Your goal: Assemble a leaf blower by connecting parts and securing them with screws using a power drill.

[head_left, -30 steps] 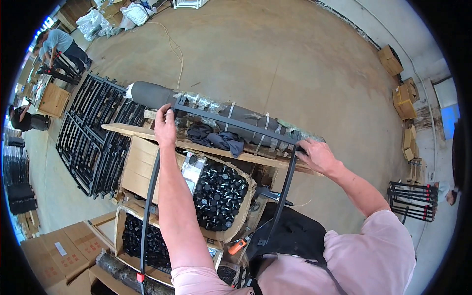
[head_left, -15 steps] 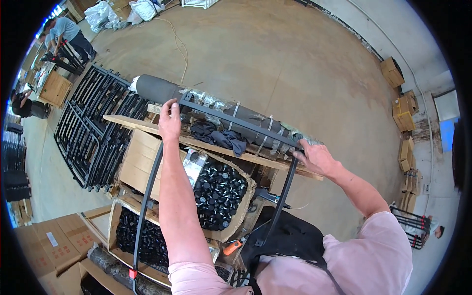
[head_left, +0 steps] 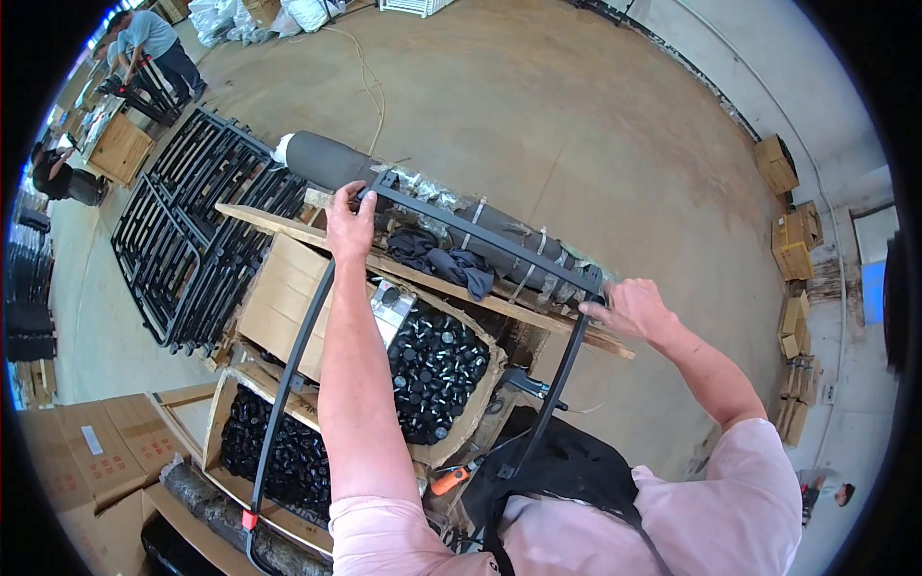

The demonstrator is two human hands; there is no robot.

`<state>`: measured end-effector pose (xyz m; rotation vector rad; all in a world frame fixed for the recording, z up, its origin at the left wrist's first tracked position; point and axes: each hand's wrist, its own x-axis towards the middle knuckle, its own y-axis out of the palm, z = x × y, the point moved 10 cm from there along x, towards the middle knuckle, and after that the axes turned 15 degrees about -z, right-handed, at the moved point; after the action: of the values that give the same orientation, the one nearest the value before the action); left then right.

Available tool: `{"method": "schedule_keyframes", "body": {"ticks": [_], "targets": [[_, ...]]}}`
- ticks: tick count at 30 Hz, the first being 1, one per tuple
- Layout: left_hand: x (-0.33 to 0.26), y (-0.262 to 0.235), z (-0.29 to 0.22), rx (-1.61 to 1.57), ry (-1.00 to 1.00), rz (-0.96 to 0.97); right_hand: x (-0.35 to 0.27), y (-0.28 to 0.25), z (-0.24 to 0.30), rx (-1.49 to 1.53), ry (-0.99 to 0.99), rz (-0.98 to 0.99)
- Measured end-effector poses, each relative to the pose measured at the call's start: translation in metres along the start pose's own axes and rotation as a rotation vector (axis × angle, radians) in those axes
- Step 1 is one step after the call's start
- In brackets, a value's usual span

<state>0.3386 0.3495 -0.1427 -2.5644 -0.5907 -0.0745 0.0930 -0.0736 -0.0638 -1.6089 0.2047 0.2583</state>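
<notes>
Dark grey metal makes up the frame, which we see as a straight crossbar with two long side bars running back toward us. It slants above a wooden plank and straddles an open carton of black knobs. Small brackets show near its corners, and a bright red collar sits low on the left bar. Our left hand grasps the frame's far left corner, thumb and fingers closed about it; our right hand is at the far right corner, fingers curled and thumb close to the metal, yet we cannot tell whether they grip it. The left hand and wrist hide the top of the left bar, and our forearm covers the carton's left side. Below the collar, that bar bends and runs out of view at the lower edge. Against black cloth at our chest, we can hardly make out the right bar's near end. By the right rim, another person is too small and warped to read.
</notes>
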Motion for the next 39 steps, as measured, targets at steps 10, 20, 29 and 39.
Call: {"method": "schedule_keyframes", "body": {"ticks": [10, 20, 29, 39], "targets": [[0.014, -0.009, 0.017, -0.177, 0.056, -0.048, 0.006, -0.019, 0.020, -0.001, -0.106, -0.220], [0.003, -0.005, 0.007, -0.088, 0.081, -0.042, -0.002, 0.027, -0.001, -0.431, -0.194, 0.227], [0.008, -0.004, 0.016, -0.193, 0.001, -0.015, -0.010, -0.010, 0.028, -0.136, -0.347, -0.281], [0.005, -0.009, 0.007, -0.027, 0.039, -0.049, -0.007, 0.042, -0.008, -0.479, -0.242, 0.246]]}}
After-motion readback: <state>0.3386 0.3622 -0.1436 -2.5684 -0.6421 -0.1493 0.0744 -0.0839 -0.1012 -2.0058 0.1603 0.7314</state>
